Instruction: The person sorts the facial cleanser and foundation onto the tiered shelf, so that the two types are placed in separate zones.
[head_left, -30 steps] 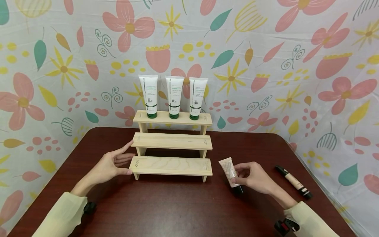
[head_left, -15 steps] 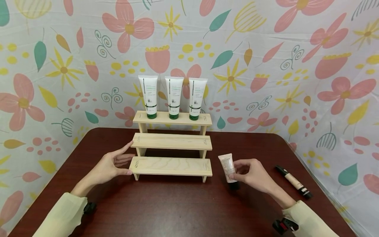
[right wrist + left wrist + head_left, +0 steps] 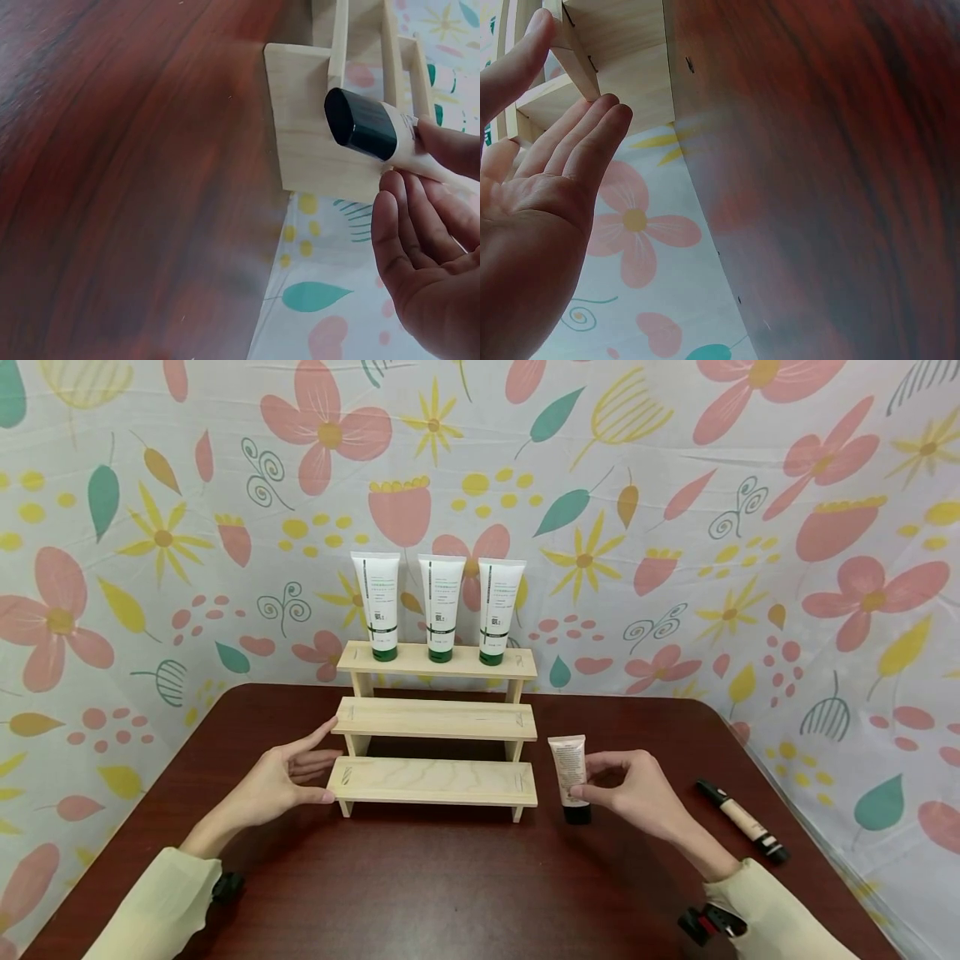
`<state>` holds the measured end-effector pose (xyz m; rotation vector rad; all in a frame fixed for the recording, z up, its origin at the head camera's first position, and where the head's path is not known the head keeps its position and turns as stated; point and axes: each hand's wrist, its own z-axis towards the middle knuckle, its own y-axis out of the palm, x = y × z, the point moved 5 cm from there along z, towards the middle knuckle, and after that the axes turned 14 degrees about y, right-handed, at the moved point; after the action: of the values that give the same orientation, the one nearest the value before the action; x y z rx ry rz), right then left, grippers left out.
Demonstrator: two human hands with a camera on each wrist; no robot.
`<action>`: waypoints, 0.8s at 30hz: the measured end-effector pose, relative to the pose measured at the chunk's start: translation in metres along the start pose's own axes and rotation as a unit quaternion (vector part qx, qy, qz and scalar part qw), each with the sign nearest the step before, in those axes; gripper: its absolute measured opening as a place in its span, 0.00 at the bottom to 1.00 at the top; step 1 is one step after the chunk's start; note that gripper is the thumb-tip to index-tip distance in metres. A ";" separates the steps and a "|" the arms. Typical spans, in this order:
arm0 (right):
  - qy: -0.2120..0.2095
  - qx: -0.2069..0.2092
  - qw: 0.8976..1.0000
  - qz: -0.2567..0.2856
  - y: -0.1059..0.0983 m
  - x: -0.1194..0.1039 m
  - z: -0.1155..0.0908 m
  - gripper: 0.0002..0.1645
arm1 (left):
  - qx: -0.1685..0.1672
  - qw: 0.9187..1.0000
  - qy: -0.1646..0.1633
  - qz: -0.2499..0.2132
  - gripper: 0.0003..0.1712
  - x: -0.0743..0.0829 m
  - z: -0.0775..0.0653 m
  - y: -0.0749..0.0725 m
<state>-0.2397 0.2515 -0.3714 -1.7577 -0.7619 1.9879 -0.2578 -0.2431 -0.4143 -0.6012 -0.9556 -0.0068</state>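
Note:
My right hand pinches a small pale pink squeeze tube between thumb and fingers, just right of a three-step wooden display stand. The tube is nearly upright, its black cap at the bottom and its flat crimped end on top. My left hand touches the left side of the stand, thumb at the lowest step and fingers stretched toward the middle one. In the left wrist view its fingers lie straight along the wood. On the top step stand three white tubes with green caps.
A concealer-like stick with black ends and a beige middle lies on the dark red-brown table at the right. A flower-printed cloth hangs behind the table and along its sides.
My right hand has lifted the pink tube slightly and carried it left toward the stand, turning it from tilted to nearly upright. My left hand has stayed in place.

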 end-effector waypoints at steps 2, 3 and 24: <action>0.000 0.001 1.000 0.009 0.001 -0.003 0.001 0.14 | 0.000 1.000 -0.001 0.000 0.62 0.000 0.000 0.000; -0.001 0.001 1.000 0.013 0.001 -0.005 0.001 0.14 | 0.000 1.000 -0.001 0.001 0.62 0.000 0.000 0.000; -0.011 0.012 0.996 0.082 0.020 -0.048 0.024 0.15 | 0.002 1.000 -0.003 -0.004 0.62 0.001 0.000 0.000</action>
<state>-0.2545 0.2033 -0.3440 -1.8398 -0.6149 2.1160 -0.2575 -0.2426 -0.4139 -0.5947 -0.9633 -0.0103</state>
